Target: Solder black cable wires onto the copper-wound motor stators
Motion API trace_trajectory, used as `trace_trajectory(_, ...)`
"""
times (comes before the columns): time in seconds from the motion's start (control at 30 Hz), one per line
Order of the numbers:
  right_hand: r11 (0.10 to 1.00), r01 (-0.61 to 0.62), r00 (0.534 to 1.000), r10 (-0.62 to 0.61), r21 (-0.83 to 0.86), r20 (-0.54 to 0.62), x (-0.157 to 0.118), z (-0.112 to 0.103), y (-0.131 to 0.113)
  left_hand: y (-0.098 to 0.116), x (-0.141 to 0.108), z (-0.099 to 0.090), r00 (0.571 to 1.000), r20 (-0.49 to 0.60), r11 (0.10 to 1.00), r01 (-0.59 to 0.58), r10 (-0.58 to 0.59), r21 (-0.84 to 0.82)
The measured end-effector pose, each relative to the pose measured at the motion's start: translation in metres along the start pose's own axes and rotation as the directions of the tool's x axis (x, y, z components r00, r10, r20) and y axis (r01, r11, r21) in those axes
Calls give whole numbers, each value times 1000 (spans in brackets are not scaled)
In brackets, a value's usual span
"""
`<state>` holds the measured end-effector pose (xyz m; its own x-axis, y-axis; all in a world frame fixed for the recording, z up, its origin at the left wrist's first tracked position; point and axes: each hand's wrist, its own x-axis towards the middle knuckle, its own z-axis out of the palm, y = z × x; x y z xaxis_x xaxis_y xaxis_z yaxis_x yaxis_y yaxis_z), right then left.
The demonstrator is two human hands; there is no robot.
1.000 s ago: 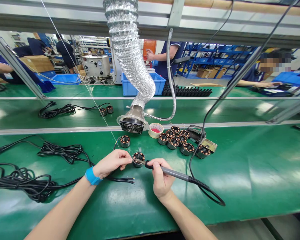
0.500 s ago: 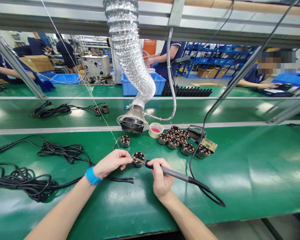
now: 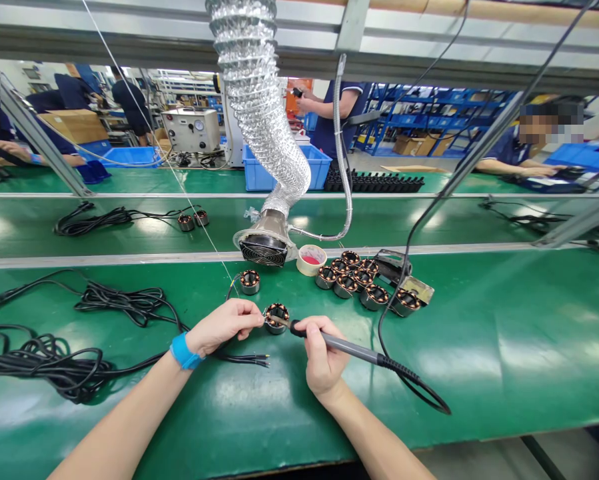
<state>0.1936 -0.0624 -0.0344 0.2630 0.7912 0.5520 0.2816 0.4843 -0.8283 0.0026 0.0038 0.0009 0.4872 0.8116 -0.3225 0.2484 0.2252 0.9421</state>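
My right hand (image 3: 324, 357) is closed round the grey handle of a soldering iron (image 3: 352, 347), whose tip reaches over the rim of a motor stator (image 3: 277, 319) with copper windings. At that stator's left edge, the fingers of my left hand (image 3: 232, 325) pinch a thin wire; its far end is hidden in the grip. A second stator (image 3: 250, 283) stands just behind, with blue and yellow leads on its left. Below my left hand lie the stripped ends of a black cable (image 3: 249, 361). A fine strand (image 3: 199, 227) runs from above down to near my left hand.
Several stators (image 3: 346, 287) cluster at the right, beside a tape roll (image 3: 311, 260). Overhead hangs a foil duct (image 3: 259, 113) with a fan grille. Coiled black cables (image 3: 54, 367) cover the left of the green bench. Co-workers sit and stand beyond the middle belt (image 3: 379, 223).
My hands and the soldering iron look unmoved. On the middle belt, the cable bundle and two stators have shifted left, and more cables have come in at right. Co-workers' arms have moved.
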Motion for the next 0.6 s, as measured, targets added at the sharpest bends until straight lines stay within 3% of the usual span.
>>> trace_trajectory(0.47, 997, 75, 997, -75, 26, 28, 1, 0, -1, -3, 0, 0, 1000, -8, 1000, -11, 11, -28)
trace_trajectory(0.6, 996, 80, 996, -81, 38, 23, 1, 0, -2, -2, -1, -3, 999, 38, 999, -28, 27, 16)
